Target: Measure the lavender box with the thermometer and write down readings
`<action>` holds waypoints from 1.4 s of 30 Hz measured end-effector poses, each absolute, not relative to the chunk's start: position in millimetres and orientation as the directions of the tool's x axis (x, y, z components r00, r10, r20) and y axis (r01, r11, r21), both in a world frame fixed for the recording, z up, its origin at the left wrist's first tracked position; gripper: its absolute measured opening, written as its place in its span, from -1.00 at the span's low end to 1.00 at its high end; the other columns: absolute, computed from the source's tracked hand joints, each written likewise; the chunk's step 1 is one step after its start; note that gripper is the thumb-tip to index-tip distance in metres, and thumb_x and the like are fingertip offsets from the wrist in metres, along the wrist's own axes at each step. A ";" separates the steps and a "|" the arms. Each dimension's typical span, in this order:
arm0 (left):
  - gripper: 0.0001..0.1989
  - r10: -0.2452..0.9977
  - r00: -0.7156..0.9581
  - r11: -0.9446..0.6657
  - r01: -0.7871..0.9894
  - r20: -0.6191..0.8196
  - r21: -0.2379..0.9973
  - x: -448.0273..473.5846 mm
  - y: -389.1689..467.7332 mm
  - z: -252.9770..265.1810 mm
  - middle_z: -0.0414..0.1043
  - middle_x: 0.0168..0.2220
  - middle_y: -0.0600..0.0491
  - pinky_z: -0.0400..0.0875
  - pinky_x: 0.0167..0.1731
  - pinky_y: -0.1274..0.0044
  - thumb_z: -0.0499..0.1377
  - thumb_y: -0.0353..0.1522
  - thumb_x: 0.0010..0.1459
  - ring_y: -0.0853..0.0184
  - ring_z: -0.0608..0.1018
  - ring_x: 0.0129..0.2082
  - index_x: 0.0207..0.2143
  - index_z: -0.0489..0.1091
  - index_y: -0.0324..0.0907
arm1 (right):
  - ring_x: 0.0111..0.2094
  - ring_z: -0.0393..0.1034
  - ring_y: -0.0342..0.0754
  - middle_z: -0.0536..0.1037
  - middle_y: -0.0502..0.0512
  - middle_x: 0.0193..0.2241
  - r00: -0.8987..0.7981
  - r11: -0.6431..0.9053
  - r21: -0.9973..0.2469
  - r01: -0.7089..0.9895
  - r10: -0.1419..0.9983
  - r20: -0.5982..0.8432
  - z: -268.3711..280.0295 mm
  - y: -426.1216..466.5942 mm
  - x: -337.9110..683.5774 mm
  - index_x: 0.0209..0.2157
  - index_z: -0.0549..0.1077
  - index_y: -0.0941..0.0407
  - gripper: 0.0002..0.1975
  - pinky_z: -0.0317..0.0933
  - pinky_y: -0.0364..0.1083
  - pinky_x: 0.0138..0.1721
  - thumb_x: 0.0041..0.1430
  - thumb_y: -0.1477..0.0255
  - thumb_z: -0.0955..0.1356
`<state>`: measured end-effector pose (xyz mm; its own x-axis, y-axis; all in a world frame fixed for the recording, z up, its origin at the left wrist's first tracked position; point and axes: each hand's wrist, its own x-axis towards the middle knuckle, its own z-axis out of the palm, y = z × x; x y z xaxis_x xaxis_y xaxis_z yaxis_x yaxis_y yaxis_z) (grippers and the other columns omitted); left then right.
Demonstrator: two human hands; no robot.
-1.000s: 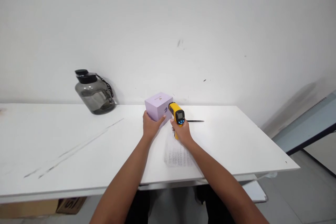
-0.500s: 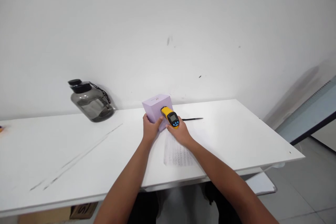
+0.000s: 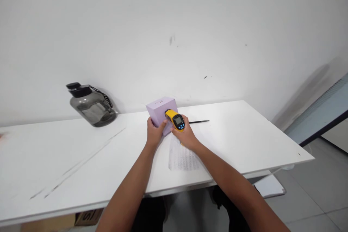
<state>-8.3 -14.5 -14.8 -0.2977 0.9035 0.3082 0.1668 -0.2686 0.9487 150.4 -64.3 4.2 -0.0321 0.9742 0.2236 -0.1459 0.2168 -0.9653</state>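
My left hand (image 3: 154, 132) is closed on the lower left side of a lilac box (image 3: 157, 112), its thumb across the front face. In my right hand (image 3: 186, 134) is a yellow and black infrared thermometer (image 3: 174, 119), gripped by its handle. Its front end points at the box's face, close to it; whether they touch I cannot tell. The small screen and blue buttons face me. Under my hands lies a printed sheet (image 3: 182, 157), partly covered by my right hand and wrist. A black pen (image 3: 199, 121) rests just right of the thermometer.
A grey see-through water bottle (image 3: 94, 107) with a black lid and strap stands at the back left by the wall. The white table (image 3: 81, 185) has dark streaks on its left part. Below its edge are a cardboard box (image 3: 88, 217) and a white panel (image 3: 269, 185).
The view has shifted slightly. Both hands keep their hold on the box and the thermometer, and the thermometer has barely moved against the box.
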 end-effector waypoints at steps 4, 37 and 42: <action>-0.28 0.906 -0.304 -0.256 0.159 0.293 0.954 -8.6 -13.1 -15.9 0.42 0.00 -0.12 0.46 -0.02 0.29 0.42 -0.06 -0.12 0.16 0.52 -0.01 0.01 0.24 -0.16 | -0.12 0.43 -0.02 0.47 0.07 -0.14 -0.029 0.258 -0.955 -0.145 0.964 0.265 -0.8 -61.4 150.7 0.17 0.16 0.03 -0.26 0.33 0.02 -0.01 -0.02 0.33 0.48; -0.31 0.918 -0.301 -0.225 0.139 0.258 0.964 -7.2 -12.6 -15.6 0.41 0.07 -0.15 0.45 0.02 0.26 0.40 -0.05 -0.07 0.12 0.50 0.05 0.00 0.22 -0.14 | -0.25 0.49 0.00 0.50 0.10 -0.11 0.319 0.250 -0.942 0.224 0.894 0.314 4.5 -66.3 155.8 0.29 0.10 0.01 -0.25 0.34 -0.02 -0.20 0.13 0.21 0.40; -0.29 0.914 -0.310 -0.217 0.168 0.261 0.962 -8.2 -11.6 -16.7 0.39 0.08 -0.16 0.44 0.03 0.24 0.40 -0.05 -0.07 0.10 0.49 0.07 0.02 0.21 -0.15 | -0.22 0.49 0.00 0.49 0.10 -0.11 0.330 0.268 -0.946 0.185 0.890 0.316 5.0 -66.3 155.9 0.29 0.10 0.02 -0.25 0.34 -0.02 -0.18 0.12 0.22 0.41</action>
